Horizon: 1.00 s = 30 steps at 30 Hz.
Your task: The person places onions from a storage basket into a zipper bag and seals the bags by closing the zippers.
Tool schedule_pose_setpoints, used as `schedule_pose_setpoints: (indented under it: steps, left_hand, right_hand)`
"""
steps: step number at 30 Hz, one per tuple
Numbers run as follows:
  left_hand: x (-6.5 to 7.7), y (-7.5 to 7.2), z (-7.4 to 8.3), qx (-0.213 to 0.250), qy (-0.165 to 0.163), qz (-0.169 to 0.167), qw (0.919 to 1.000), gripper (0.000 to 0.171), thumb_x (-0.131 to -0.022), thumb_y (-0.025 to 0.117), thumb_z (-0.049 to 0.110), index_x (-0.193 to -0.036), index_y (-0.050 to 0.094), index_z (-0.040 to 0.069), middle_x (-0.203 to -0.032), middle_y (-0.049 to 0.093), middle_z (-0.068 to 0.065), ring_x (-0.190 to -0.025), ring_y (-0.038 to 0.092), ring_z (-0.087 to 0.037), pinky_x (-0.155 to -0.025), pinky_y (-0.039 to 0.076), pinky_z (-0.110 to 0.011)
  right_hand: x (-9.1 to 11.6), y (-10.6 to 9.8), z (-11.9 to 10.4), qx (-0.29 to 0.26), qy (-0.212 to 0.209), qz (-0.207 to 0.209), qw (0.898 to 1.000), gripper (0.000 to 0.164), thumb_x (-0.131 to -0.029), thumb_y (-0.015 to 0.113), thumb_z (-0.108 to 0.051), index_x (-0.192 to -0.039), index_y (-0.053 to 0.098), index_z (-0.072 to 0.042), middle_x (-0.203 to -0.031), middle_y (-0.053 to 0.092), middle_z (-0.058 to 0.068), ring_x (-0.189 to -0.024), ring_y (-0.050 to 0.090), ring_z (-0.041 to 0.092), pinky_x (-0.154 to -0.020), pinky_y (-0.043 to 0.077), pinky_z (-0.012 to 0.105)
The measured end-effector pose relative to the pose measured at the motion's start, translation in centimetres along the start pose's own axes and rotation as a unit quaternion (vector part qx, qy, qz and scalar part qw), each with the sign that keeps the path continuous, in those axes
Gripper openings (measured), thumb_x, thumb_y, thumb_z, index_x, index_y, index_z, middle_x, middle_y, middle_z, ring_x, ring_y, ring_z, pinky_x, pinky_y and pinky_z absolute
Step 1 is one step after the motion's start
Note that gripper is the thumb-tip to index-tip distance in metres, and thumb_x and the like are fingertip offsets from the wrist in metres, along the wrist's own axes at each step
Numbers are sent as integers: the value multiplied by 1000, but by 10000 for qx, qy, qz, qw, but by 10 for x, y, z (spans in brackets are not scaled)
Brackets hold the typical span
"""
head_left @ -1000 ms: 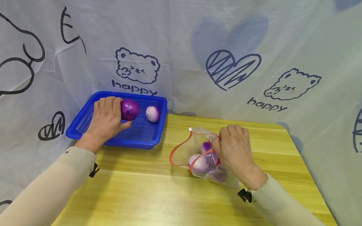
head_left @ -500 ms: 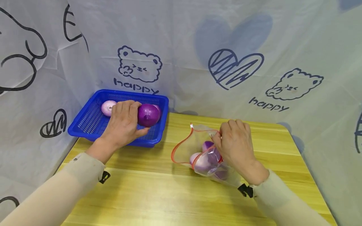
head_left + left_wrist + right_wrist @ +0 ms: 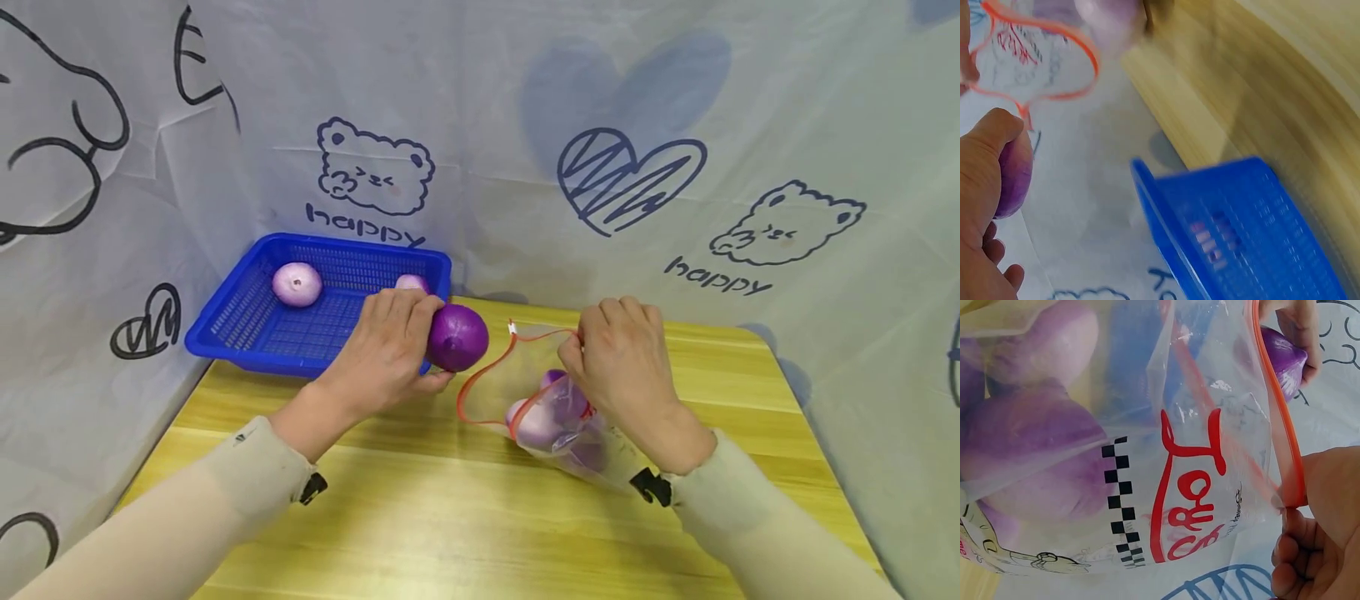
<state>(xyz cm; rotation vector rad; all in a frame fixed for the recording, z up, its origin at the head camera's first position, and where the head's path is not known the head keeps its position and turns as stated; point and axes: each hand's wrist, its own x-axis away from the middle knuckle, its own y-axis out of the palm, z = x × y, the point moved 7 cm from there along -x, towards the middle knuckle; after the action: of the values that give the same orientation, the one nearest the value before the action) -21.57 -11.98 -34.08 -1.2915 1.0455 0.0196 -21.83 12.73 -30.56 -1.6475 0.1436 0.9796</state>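
My left hand point(image 3: 386, 354) grips a dark purple onion point(image 3: 459, 337) between thumb and fingers, just past the right end of the blue basket and close to the bag's mouth. A clear zip bag point(image 3: 1210, 450) with a red-orange zip edge lies on its side, mouth spread toward the left hand. My right hand point(image 3: 622, 375) pinches the bag's upper rim between thumb and curled fingers. Several purple onions point(image 3: 1041, 450) sit inside the bag. In the left wrist view the held onion point(image 3: 1016, 169) shows under the thumb, beside the red-edged opening.
The blue basket point(image 3: 247, 354) stands at the table's back left, with a pale onion point(image 3: 297, 284) at its left and another onion point(image 3: 411, 282) at its right, partly hidden by my left hand. The wooden table point(image 3: 465, 517) meets a white printed cloth point(image 3: 495, 233) behind.
My left hand has moved right with the dark onion, out over the basket's right end toward the bag, uncovering the pale onion at left. The right hand keeps hold of the bag's rim.
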Motion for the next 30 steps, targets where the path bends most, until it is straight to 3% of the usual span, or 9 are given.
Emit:
schedule_pose_setpoints:
  steps: [6, 13, 21, 30]
  left_hand:
    - [-4, 13, 29, 106, 383, -96, 9992, 89, -71, 89, 54, -131, 51, 0, -121, 56, -18, -108, 53, -36, -91, 45, -50]
    - [-8, 28, 51, 129, 635, -392, 9971, 86, -73, 87, 55, -132, 53, 2, -123, 57, -14, -110, 54, -34, -93, 47, -47]
    - [-13, 40, 63, 103, 766, -534, 9956, 81, -78, 81, 53, -137, 53, 3, -121, 57, -11, -108, 54, -32, -91, 46, -46]
    - [-15, 62, 75, -344, 804, -757, 9933, 89, -79, 78, 64, -139, 54, 3, -123, 58, -11, -109, 54, -32, -92, 46, -45]
  right_hand:
    - [0, 1, -1, 36, -34, -67, 10000, 17, -83, 46, -16, -68, 45, -9, -66, 42, 6, -66, 42, 33, -69, 34, 45]
    - [0, 1, -4, 52, -127, 13, 9999, 18, -84, 45, -15, -68, 43, -8, -65, 40, 7, -65, 40, 32, -67, 33, 44]
    - [3, 0, -13, 147, -590, 468, 9971, 22, -89, 44, -17, -71, 43, -5, -68, 39, 9, -65, 40, 34, -65, 34, 47]
    - [6, 6, -16, -97, -462, 458, 9978, 22, -89, 45, -18, -71, 44, -5, -67, 40, 8, -64, 41, 34, -64, 34, 47]
